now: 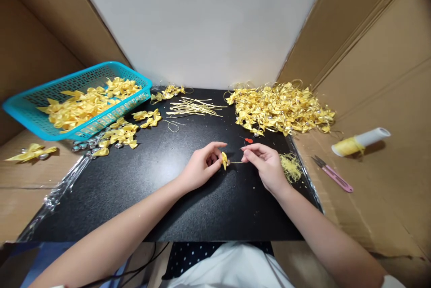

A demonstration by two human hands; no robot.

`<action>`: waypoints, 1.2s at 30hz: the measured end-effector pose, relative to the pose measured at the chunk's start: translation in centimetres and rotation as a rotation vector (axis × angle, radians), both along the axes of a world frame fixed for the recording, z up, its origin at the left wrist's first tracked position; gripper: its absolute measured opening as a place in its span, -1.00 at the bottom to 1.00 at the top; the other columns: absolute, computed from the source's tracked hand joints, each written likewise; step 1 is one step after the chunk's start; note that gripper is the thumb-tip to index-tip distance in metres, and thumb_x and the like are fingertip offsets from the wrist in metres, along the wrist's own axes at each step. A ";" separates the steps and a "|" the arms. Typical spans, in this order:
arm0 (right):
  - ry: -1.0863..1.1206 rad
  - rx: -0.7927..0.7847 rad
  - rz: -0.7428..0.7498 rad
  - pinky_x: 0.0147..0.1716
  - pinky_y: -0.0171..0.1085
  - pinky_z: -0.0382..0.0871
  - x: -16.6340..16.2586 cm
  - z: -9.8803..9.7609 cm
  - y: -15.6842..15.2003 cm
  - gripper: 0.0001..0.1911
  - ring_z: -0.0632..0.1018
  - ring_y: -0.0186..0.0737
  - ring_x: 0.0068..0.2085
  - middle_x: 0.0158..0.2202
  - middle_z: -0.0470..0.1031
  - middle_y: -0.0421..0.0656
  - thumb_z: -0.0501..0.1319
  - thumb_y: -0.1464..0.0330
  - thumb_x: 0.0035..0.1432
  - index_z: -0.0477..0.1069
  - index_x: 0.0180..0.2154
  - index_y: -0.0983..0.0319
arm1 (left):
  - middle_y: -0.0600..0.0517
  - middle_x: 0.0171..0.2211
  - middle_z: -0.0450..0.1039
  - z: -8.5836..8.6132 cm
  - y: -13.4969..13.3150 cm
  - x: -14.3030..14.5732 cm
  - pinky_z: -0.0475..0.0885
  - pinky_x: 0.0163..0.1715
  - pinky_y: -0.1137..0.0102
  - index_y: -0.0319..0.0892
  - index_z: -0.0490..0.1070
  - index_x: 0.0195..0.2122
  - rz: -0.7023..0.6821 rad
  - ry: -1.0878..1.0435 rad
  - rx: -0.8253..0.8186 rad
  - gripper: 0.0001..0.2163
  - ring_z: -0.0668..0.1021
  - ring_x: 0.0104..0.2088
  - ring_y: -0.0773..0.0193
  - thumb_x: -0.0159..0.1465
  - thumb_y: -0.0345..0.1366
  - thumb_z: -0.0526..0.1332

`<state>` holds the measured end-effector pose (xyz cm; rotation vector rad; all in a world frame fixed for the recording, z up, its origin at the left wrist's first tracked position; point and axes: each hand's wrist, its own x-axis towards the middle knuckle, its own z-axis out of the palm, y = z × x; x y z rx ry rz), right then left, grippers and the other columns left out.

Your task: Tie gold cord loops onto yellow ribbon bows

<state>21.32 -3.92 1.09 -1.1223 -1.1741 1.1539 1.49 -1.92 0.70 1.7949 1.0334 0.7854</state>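
My left hand [203,162] is at the middle of the black table, thumb and curled fingers at a small yellow ribbon bow [224,159], its index finger stretched out above it. A short gold cord [235,162] runs from the bow towards my right hand [263,162]. The thumb and fingers of my right hand pinch together at the cord's far end. Just beyond those fingertips lies a small red piece [248,140] with a thin dark line beside it; its kind I cannot make out.
A turquoise basket [27,121] of yellow bows stands at left, with bows and silver bells [117,145] before it. Cut gold cords [195,107] lie behind my hands. At right are a heap of corded bows [279,108], thread scraps [290,166], pink snips [336,179] and a thread-wound tube [373,136].
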 end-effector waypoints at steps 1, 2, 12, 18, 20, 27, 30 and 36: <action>0.000 0.001 0.003 -0.36 -0.24 0.53 0.0 0.1 0.0 -0.75 0.58 -0.27 -0.46 -0.49 0.57 -0.18 0.37 0.15 0.00 0.55 -0.38 0.19 | 0.03 -0.37 0.47 -0.1 0.0 0.0 0.34 -0.44 0.47 -0.18 0.43 -0.06 -0.015 -0.012 0.010 -0.77 0.45 -0.44 0.38 0.27 -0.35 0.15; 0.004 0.003 0.007 -0.37 -0.25 0.52 0.0 0.1 0.0 -0.75 0.58 -0.28 -0.46 -0.49 0.57 -0.18 0.37 0.15 0.00 0.54 -0.38 0.19 | 0.01 -0.35 0.47 -0.1 0.1 0.0 0.35 -0.42 0.46 -0.18 0.48 -0.13 -0.030 -0.012 0.028 -0.81 0.46 -0.41 0.37 0.27 -0.36 0.14; 0.023 0.032 0.118 -0.34 -0.24 0.52 0.0 0.5 -0.5 -0.78 0.59 -0.26 -0.45 -0.52 0.57 -0.19 0.37 0.15 0.03 0.55 -0.38 0.18 | 0.05 -0.43 0.37 0.0 0.0 0.0 0.30 -0.51 0.53 -0.20 0.54 -0.44 0.001 0.084 0.122 -0.83 0.41 -0.49 0.43 0.16 -0.50 0.15; 0.046 0.036 0.136 -0.30 -0.20 0.54 -0.1 0.5 -0.8 -0.77 0.63 -0.21 -0.39 -0.46 0.62 -0.17 0.38 0.15 0.01 0.54 -0.39 0.17 | 0.06 -0.49 0.46 0.1 0.1 -0.2 0.32 -0.51 0.54 -0.19 0.55 -0.40 -0.078 0.121 0.099 -0.85 0.47 -0.50 0.41 0.16 -0.45 0.17; 0.048 0.031 0.147 -0.29 -0.19 0.55 -0.2 0.5 -0.8 -0.78 0.63 -0.20 -0.38 -0.45 0.63 -0.17 0.38 0.15 0.02 0.54 -0.38 0.16 | 0.06 -0.50 0.51 0.2 0.1 -0.2 0.33 -0.50 0.53 -0.19 0.55 -0.37 -0.121 0.136 0.046 -0.83 0.48 -0.52 0.41 0.18 -0.45 0.15; 0.099 0.015 0.183 -0.28 -0.21 0.55 -0.5 0.4 -0.8 -0.81 0.64 -0.22 -0.39 -0.45 0.63 -0.19 0.39 0.18 0.01 0.55 -0.38 0.16 | 0.04 -0.52 0.53 0.5 -0.1 -0.2 0.37 -0.51 0.52 -0.22 0.55 -0.30 -0.119 0.117 -0.078 -0.85 0.51 -0.53 0.37 0.19 -0.33 0.21; 0.102 0.009 0.181 -0.27 -0.20 0.56 -0.5 0.3 -0.8 -0.82 0.64 -0.22 -0.39 -0.45 0.62 -0.19 0.39 0.19 0.02 0.55 -0.38 0.16 | 0.02 -0.47 0.54 0.5 -0.1 -0.1 0.41 -0.48 0.50 -0.24 0.54 -0.29 -0.093 0.083 -0.111 -0.85 0.53 -0.49 0.35 0.15 -0.31 0.27; 0.119 0.021 0.127 -0.28 -0.21 0.55 -0.2 0.2 -0.7 -0.83 0.62 -0.24 -0.40 -0.46 0.62 -0.19 0.38 0.21 0.03 0.56 -0.38 0.16 | -0.03 -0.28 0.54 0.4 0.0 -0.1 0.45 -0.34 0.46 -0.22 0.52 -0.18 -0.194 0.040 -0.011 -0.73 0.55 -0.35 0.34 0.12 -0.51 0.15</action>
